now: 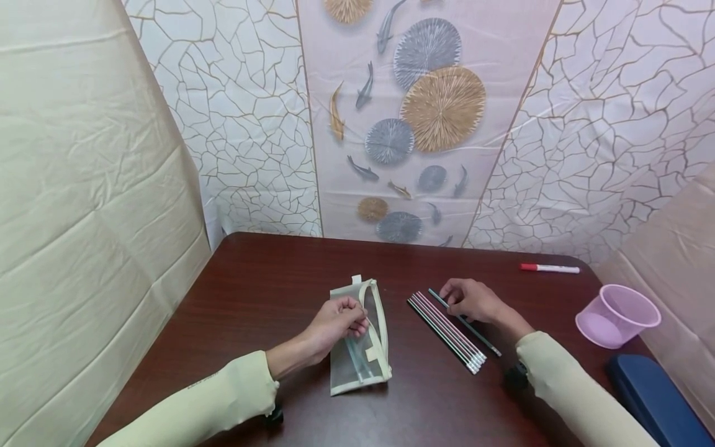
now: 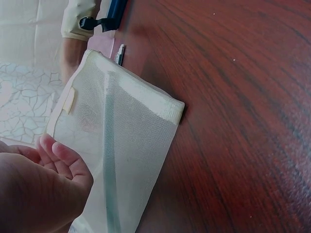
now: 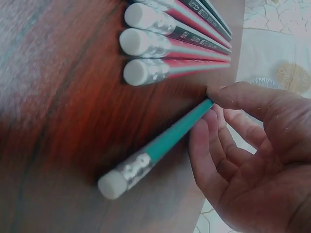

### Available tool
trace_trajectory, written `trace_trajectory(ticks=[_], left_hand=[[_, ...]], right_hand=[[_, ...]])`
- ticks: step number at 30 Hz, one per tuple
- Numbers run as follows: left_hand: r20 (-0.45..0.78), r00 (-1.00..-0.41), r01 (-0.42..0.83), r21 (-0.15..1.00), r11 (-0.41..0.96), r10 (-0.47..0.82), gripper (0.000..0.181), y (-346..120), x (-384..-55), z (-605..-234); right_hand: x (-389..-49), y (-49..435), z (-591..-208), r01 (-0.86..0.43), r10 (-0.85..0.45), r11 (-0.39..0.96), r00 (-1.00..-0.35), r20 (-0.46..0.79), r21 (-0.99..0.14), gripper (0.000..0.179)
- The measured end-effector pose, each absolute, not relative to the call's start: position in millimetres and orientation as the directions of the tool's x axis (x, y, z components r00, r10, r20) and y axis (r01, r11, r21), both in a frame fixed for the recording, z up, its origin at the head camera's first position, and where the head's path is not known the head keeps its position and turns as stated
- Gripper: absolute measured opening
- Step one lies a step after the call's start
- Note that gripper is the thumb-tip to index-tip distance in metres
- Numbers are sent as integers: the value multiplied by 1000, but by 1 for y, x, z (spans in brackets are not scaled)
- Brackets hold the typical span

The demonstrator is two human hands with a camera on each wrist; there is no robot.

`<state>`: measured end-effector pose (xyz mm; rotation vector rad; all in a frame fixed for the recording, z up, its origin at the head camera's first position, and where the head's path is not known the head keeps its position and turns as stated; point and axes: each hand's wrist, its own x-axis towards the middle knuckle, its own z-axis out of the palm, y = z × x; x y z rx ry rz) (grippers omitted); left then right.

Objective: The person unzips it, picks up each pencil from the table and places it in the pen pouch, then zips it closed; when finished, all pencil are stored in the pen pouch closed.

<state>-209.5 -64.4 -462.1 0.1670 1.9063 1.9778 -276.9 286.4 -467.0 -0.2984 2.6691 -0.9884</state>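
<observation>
A pale mesh zip pencil case [image 1: 342,367] lies on the table with its zip side parted. My left hand [image 1: 339,324] pinches the edge of its opening, lifting that side. Through the mesh in the left wrist view a green pencil [image 2: 111,145] shows inside. To the right, my right hand [image 1: 472,299] holds a green pencil [image 3: 175,130] between thumb and fingers near its far end. Its white eraser end points toward me, low over or on the table; I cannot tell which. Beside it lies a row of red and black striped pencils [image 1: 447,332], erasers toward me.
A red-capped white marker [image 1: 550,269] lies at the back right. At the right edge stand a pink bin-shaped cup [image 1: 617,316] and a dark blue case [image 1: 661,400]. The dark wooden table [image 1: 268,279] ends at patterned cloth behind and plain cloth at the sides.
</observation>
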Motion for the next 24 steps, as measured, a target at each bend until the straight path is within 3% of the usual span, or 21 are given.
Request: trace_trajectory(ticks=[12, 17, 24], left_hand=[[-182, -922, -193, 981, 2, 343, 10, -64, -209, -462], [-185, -921, -195, 981, 5, 344, 10, -64, -208, -462], [-173, -919, -186, 982, -3, 354, 9, -63, -207, -460]], right_hand=[[-279, 278, -449, -152, -308, 743, -942, -131, -651, 25], [-274, 261, -433, -188, -349, 622, -936, -54, -760, 32], [-263, 232, -421, -105, -276, 399, -961, -10, -911, 41]])
